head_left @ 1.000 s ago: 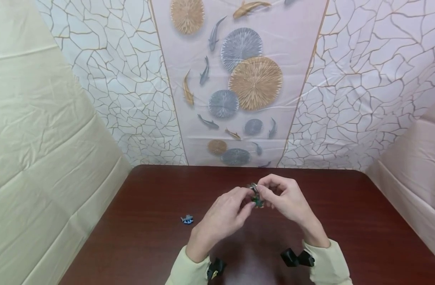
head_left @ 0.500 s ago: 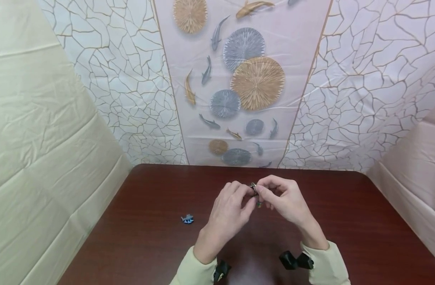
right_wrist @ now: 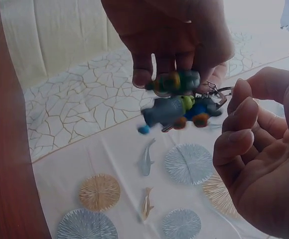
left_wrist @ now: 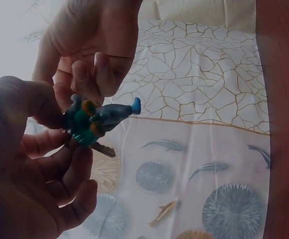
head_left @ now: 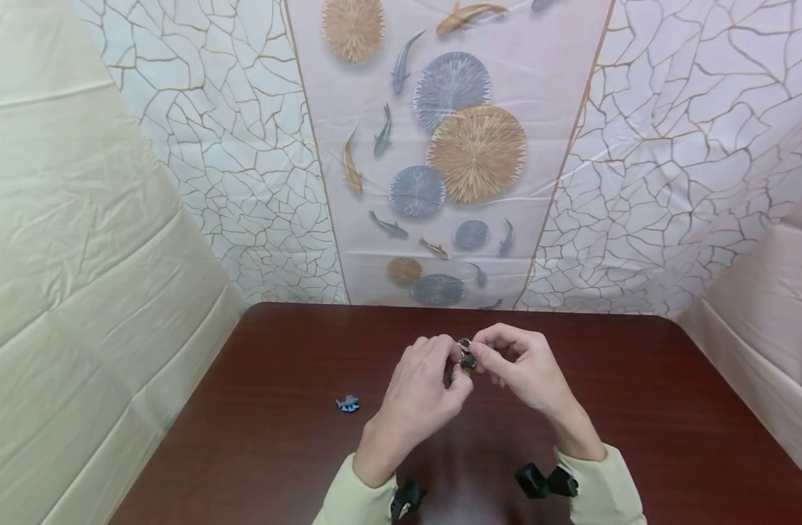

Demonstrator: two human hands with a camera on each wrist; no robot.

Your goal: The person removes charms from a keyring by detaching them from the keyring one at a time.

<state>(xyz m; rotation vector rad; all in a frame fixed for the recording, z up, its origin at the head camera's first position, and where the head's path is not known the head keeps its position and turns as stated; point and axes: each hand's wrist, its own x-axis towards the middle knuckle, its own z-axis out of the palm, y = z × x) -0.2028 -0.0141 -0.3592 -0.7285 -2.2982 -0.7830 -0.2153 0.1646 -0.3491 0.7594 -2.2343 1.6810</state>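
Note:
Above the table's far half, both hands hold a keychain [head_left: 466,357] with a metal ring and small colourful figurine charms. My left hand [head_left: 419,383] pinches it near the charms. My right hand [head_left: 528,368] pinches the metal ring [right_wrist: 226,91] between thumb and forefinger. In the right wrist view, a grey-blue figurine [right_wrist: 164,112] with orange and blue parts hangs from a short chain, beside a green and yellow figurine [right_wrist: 177,81]. The left wrist view has a green and orange charm [left_wrist: 87,124] at the left fingertips. Fingers hide part of the charms.
A small blue shark-like figure [head_left: 348,404] lies on the dark red-brown table [head_left: 257,452], left of the hands. Behind the table hangs a patterned cloth [head_left: 434,240] with fish and round shapes. Pale fabric [head_left: 99,306] borders the left side.
My left hand has shifted right, and its fingers have moved on the keychain. The green charm seen earlier has turned away, and dark parts now show below the ring. The right hand stays nearly still.

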